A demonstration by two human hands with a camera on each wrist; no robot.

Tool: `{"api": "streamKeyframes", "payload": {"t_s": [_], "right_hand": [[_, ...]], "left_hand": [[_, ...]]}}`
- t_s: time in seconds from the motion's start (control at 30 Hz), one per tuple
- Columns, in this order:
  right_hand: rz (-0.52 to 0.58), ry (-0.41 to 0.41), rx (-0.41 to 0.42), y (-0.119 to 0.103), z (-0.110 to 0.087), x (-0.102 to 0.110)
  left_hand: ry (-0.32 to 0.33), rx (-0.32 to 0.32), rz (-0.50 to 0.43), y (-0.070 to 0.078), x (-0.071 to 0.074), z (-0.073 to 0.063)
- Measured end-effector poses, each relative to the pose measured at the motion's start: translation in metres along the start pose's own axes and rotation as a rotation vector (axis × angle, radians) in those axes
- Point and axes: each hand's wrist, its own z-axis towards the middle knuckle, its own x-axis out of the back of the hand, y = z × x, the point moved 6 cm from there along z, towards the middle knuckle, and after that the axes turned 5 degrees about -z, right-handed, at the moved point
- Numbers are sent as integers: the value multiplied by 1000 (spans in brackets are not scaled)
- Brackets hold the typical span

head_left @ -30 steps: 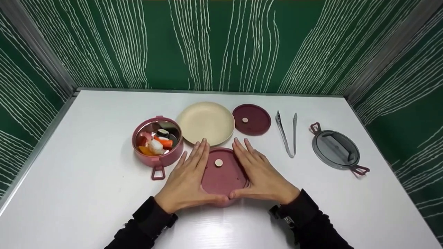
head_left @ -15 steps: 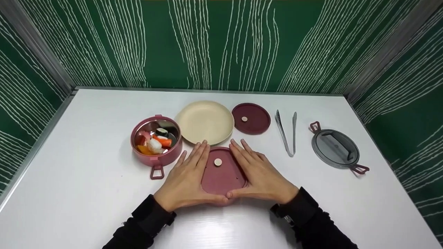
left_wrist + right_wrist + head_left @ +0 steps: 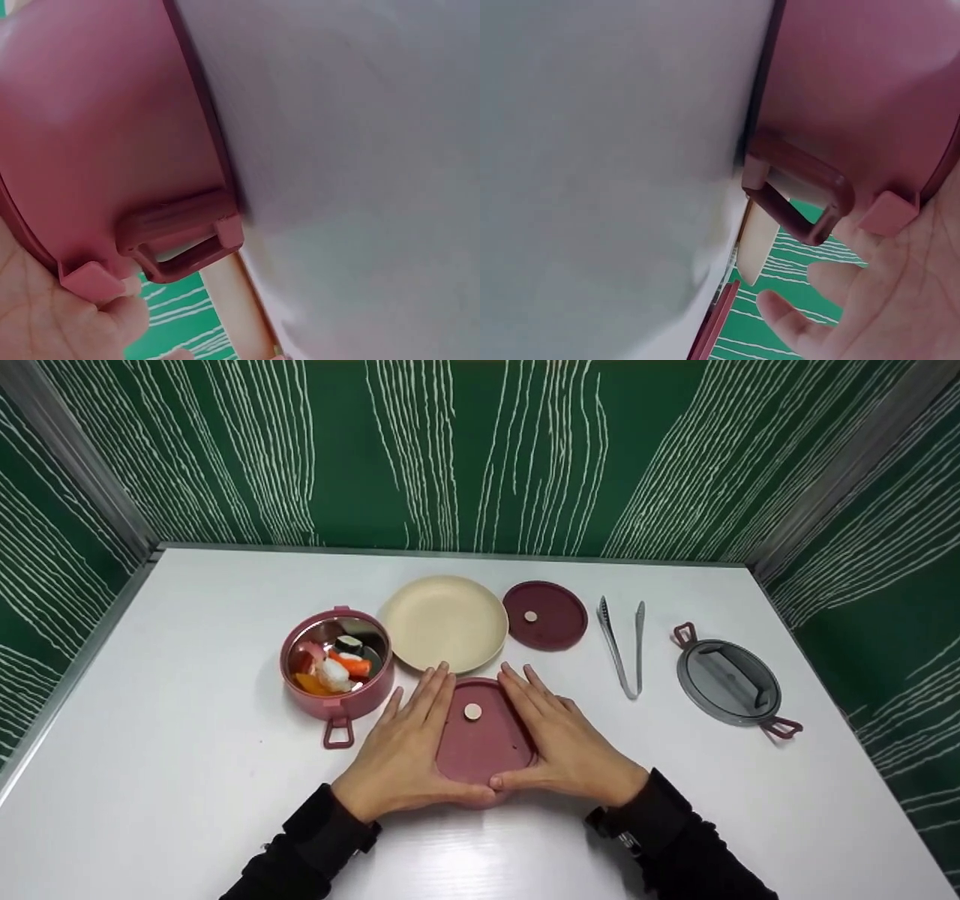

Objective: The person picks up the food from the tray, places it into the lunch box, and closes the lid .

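Note:
A round pink lid (image 3: 480, 750) with a small cream knob sits on a pink pot (image 3: 97, 135) at the front middle of the table. My left hand (image 3: 401, 761) rests along the lid's left edge with its fingers straight, and my right hand (image 3: 570, 750) mirrors it on the right edge. Both thumbs meet, or nearly meet, at the near rim. In the left wrist view a dark red looped handle (image 3: 180, 232) hangs from the pot's side below a pink clip (image 3: 91, 281). The right wrist view shows another looped handle (image 3: 802, 184) and clip (image 3: 890, 214).
To the left stands an uncovered pink pot (image 3: 360, 701) holding several food pieces, orange and white among them. Behind lie a cream plate (image 3: 446, 622) and a dark red lid (image 3: 551, 626). Tongs (image 3: 611, 649) and a grey lid (image 3: 727, 682) with red side handles lie to the right.
My right hand has shifted very slightly left over the lid. Otherwise the hands and objects keep their places, apart from a small camera drift.

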Motion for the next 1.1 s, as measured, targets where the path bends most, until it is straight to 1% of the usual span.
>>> {"api": "streamKeyframes", "payload": {"t_s": [0.17, 0.3, 0.43, 0.53, 0.73, 0.9, 1.1], "right_hand": [[-3, -17, 0, 1, 1, 2], [-37, -19, 6, 3, 2, 5], [-67, -11, 36, 2, 6, 5], [-51, -11, 48, 1, 7, 3], [-14, -18, 38, 1, 8, 0], [-9, -19, 41, 1, 7, 1], [-8, -18, 50, 0, 7, 1]], "left_hand": [[-25, -20, -10, 0, 1, 1], [-18, -12, -6, 1, 2, 3], [-12, -4, 8, 1, 1, 2], [-14, -1, 17, 0, 1, 2], [-16, -9, 18, 0, 2, 1], [-20, -20, 13, 1, 2, 2], [-35, -15, -5, 0, 1, 3]]}}
